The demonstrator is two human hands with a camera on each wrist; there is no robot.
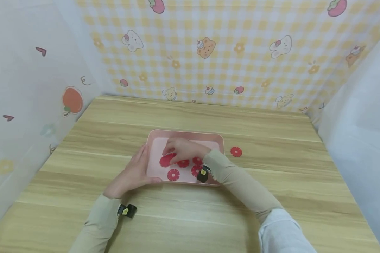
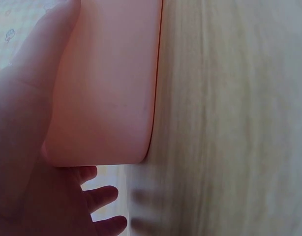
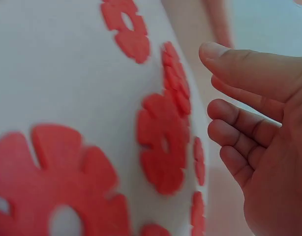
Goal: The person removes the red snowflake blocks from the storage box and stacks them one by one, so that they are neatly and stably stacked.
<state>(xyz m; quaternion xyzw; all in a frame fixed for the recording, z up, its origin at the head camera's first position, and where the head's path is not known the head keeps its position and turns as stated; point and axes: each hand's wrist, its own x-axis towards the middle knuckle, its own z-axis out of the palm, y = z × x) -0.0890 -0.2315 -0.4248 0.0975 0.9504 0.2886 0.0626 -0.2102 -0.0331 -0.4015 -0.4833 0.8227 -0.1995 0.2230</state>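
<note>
A pink rectangular tray (image 1: 185,134) holds several red notched interlocking discs (image 1: 173,174), each with a hole in the middle. My left hand (image 1: 136,172) rests against the tray's near left corner, thumb along the near side and fingers straight along the left end. In the left wrist view, the tray's outer wall (image 2: 106,88) lies beside the thumb. My right hand (image 1: 182,149) reaches into the tray, its fingertips close over a red cluster of discs (image 1: 166,160). The right wrist view shows its fingers (image 3: 239,130) loosely bent, with an empty gap below the thumb.
One more red disc (image 1: 236,151) lies on the wooden table (image 1: 272,140) to the right of the tray. A yellow checked cloth (image 1: 225,52) hangs behind the table, and pale cloths hang at both sides. Both wrists carry small black cameras (image 1: 131,211).
</note>
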